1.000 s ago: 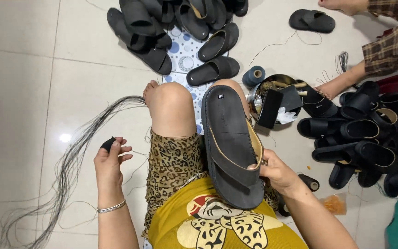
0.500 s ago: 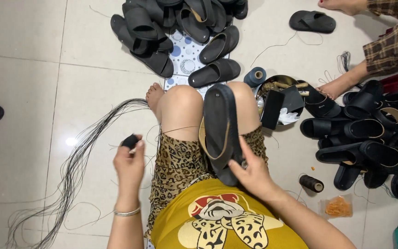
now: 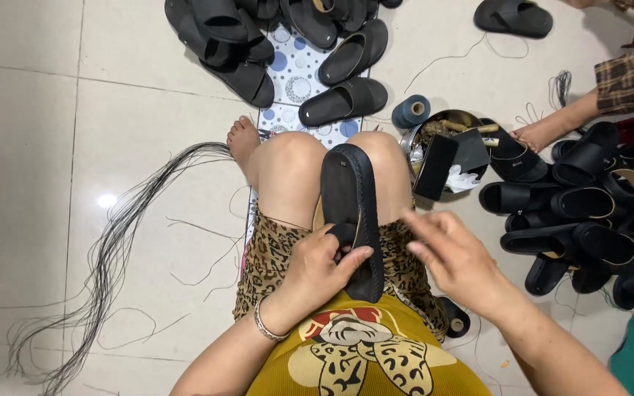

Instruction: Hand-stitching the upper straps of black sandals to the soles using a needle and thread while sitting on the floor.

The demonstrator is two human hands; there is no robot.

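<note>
The black sandal (image 3: pixel 354 216) lies sole-up between the knees, propped there for steadiness; the left hand (image 3: pixel 322 268) clamps its near end; the right hand (image 3: pixel 455 257) hovers beside, fingers loose, holding nothing.

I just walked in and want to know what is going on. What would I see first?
First you would see the black sandal standing on edge between the person's knees, in the middle. The left hand grips its near end, and the right hand hovers open beside it. Heaps of black sandals lie on the floor at the right and at the top, and a long bundle of dark threads trails across the tiles at the left.
</note>
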